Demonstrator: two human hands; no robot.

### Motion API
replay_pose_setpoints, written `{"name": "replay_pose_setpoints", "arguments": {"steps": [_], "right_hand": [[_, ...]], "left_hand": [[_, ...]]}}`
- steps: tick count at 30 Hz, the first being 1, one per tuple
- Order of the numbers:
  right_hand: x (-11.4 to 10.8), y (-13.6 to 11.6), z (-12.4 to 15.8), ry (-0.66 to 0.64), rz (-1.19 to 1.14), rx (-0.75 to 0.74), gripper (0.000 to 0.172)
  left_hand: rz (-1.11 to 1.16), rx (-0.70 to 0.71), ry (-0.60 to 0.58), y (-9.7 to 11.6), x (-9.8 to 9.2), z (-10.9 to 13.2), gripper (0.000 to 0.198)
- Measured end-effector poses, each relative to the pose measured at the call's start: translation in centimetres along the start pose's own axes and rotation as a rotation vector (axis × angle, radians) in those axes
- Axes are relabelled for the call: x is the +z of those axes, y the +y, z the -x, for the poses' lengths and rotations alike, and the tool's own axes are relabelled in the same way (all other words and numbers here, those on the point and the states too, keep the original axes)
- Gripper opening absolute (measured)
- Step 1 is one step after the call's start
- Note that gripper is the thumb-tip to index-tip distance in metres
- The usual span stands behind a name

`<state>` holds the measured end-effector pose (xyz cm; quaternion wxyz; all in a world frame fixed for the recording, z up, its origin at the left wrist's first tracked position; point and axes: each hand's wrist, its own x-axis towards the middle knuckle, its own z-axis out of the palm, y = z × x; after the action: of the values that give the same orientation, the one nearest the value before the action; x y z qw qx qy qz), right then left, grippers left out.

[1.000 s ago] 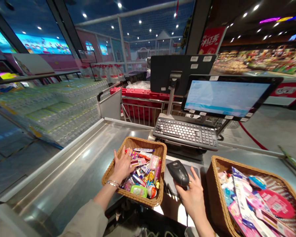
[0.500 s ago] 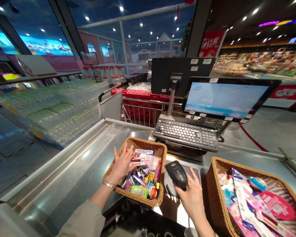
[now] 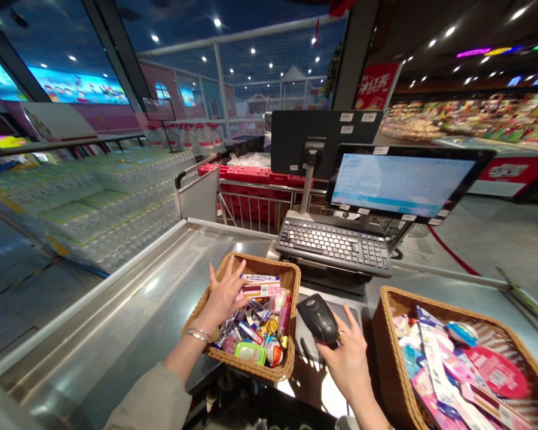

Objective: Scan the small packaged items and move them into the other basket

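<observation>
My left hand (image 3: 224, 294) reaches into a wicker basket (image 3: 283, 370) full of small candy and snack packets (image 3: 255, 325). Its fingers are spread over the packets at the basket's far left, touching a pink pack (image 3: 259, 291). My right hand (image 3: 347, 352) grips a black barcode scanner (image 3: 317, 318) between the two baskets, with the scanner head pointing toward the left basket. A second wicker basket (image 3: 388, 358) at the right holds several pink and white packaged goods (image 3: 457, 370).
A steel checkout counter (image 3: 130, 322) runs to the left. Behind the baskets stand a keyboard (image 3: 334, 243), a lit touchscreen (image 3: 403, 182) and a rear display. Red shopping baskets and a metal rail lie beyond. Stacked water bottle packs fill the left.
My left hand has opened and lifted slightly over the packets, sliding toward the basket's far left. The right hand with the scanner shifted a little left.
</observation>
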<state>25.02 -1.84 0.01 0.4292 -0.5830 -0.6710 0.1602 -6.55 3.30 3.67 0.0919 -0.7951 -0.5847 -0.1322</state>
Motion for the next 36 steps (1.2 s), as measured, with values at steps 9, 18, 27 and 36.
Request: {"name": "replay_pose_setpoints", "arguments": {"steps": [9, 18, 27, 36], "right_hand": [[-0.3, 0.2, -0.1, -0.002, 0.057, -0.023, 0.022], [-0.9, -0.2, 0.0, -0.04, 0.148, -0.065, 0.012], [-0.8, -0.2, 0.0, -0.094, 0.152, -0.039, 0.014], [-0.6, -0.4, -0.1, -0.113, 0.144, -0.021, 0.025]], "left_hand": [[0.027, 0.061, 0.041, 1.3, 0.2, -1.6, 0.028], [0.037, 0.104, 0.043, 2.5, 0.1, -2.8, 0.029], [0.053, 0.111, 0.038, 2.8, 0.3, -3.3, 0.028], [0.065, 0.139, 0.077, 2.6, 0.7, -3.4, 0.028]]}}
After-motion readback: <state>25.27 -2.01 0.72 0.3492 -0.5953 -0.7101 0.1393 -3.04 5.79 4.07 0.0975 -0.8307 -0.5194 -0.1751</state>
